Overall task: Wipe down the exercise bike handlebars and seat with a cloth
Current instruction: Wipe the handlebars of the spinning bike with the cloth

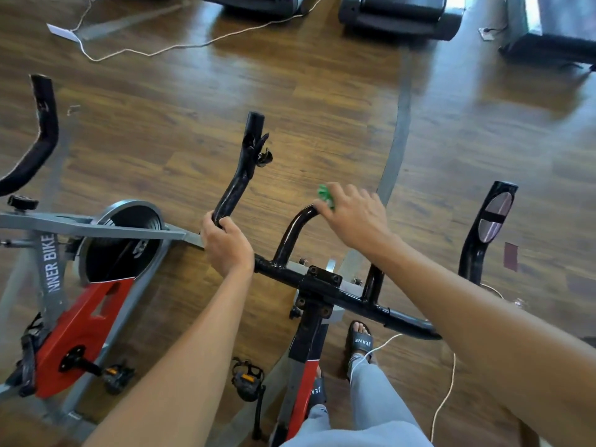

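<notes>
The black handlebars (325, 287) of the exercise bike fill the middle of the head view. My left hand (225, 245) grips the left outer bar where it bends up into the left horn (248, 156). My right hand (353, 214) holds a small green cloth (325, 195) pressed onto the top of the inner loop bar (292, 235). The right horn (487, 227), with an oval sensor pad, stands free to the right. The seat is out of view.
A second bike with a grey frame (93, 225), red guard and flywheel stands close on the left. Pedals (246, 380) sit low near my sandalled feet (359, 341). White cords (446, 395) trail over the wooden floor. Treadmill bases (400, 17) line the far side.
</notes>
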`<action>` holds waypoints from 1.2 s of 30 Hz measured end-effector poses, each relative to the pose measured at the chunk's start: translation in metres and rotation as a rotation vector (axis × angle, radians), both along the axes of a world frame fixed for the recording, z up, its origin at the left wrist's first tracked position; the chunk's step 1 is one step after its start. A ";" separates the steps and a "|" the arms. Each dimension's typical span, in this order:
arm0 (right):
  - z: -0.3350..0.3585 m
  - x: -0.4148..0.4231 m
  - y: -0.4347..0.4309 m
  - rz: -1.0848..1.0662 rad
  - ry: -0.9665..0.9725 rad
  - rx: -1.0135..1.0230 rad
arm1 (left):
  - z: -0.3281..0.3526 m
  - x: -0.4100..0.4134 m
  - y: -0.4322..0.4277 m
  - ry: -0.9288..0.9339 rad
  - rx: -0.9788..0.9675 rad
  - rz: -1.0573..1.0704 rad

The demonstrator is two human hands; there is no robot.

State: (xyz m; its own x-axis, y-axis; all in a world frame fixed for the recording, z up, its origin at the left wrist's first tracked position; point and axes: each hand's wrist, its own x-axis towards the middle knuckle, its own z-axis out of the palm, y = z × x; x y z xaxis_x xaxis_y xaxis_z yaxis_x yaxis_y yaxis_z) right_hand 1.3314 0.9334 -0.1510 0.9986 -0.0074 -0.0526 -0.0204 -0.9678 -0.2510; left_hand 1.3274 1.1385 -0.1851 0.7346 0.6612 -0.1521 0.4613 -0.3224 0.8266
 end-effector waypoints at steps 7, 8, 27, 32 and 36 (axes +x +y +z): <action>-0.025 -0.087 -0.012 -1.020 0.177 1.112 | 0.002 0.001 -0.004 0.002 0.001 0.005; -0.026 -0.091 -0.010 -1.067 0.212 1.177 | 0.003 0.001 -0.004 0.004 0.005 0.006; 0.017 0.040 0.027 0.014 0.362 -0.001 | -0.001 0.007 -0.005 0.024 0.020 0.029; 0.013 0.013 0.093 0.687 0.318 -0.339 | 0.002 0.006 -0.004 0.020 -0.005 0.059; 0.013 0.046 0.119 0.641 0.879 -0.361 | -0.001 0.009 -0.002 0.003 -0.015 0.075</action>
